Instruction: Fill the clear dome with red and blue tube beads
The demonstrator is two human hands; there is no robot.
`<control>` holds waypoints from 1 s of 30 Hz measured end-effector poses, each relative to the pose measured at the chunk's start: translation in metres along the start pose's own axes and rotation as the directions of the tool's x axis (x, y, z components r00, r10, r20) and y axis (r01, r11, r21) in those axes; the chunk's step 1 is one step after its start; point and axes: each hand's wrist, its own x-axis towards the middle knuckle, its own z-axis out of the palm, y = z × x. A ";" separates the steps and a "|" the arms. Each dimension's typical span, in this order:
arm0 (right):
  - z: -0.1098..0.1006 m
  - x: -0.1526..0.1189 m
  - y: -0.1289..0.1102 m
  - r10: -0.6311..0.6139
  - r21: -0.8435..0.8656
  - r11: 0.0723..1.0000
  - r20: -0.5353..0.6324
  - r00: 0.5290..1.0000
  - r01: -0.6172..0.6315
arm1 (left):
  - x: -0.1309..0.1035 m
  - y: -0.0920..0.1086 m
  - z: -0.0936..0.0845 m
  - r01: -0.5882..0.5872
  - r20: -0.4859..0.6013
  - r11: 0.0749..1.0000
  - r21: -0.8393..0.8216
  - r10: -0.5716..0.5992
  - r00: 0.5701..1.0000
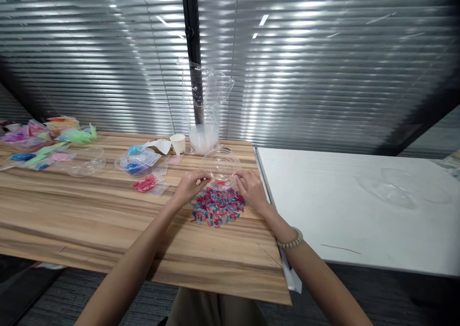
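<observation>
Between my two hands is a clear round plastic bowl point(222, 162), tipped up at the far side of a loose pile of small tube beads point(217, 208) in red, blue and clear. My left hand point(192, 186) pinches the bowl's left rim between thumb and fingers. On the opposite side, my right hand point(252, 190) grips the right rim, its wrist wearing a beaded bracelet point(292, 240). Some red shows at the bowl's near edge; whether those beads lie inside or behind the clear wall, I cannot tell.
Left of the pile lie a bag of red beads point(145, 183) and a clear bowl point(120, 164) with blue packets. Behind stand a paper cup point(178, 144) and bagged stacked bowls point(203, 138). Colourful bags point(75, 133) lie far left. A white table point(323, 211) adjoins right.
</observation>
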 end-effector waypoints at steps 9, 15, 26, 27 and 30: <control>0.000 0.001 0.001 0.001 -0.007 1.000 -0.041 0.999 -0.001 | 0.005 -0.001 -0.023 0.025 0.002 0.997 -0.080 -0.025 1.000; 0.000 0.001 0.002 0.007 -0.018 1.000 -0.078 0.997 -0.008 | 0.002 -0.008 -0.043 0.227 0.460 0.970 -0.091 -0.161 0.873; 0.001 0.001 0.002 0.009 -0.027 1.000 -0.076 0.997 -0.011 | -0.002 -0.014 -0.036 0.363 0.580 0.932 0.003 -0.297 0.759; 0.001 0.001 0.003 0.010 -0.028 1.000 -0.073 0.997 -0.012 | -0.002 -0.014 -0.036 0.351 0.586 0.936 0.013 -0.291 0.756; 0.001 0.000 0.003 0.016 -0.026 1.000 -0.068 0.998 -0.018 | -0.003 -0.016 -0.033 0.304 0.597 0.952 0.029 -0.260 0.759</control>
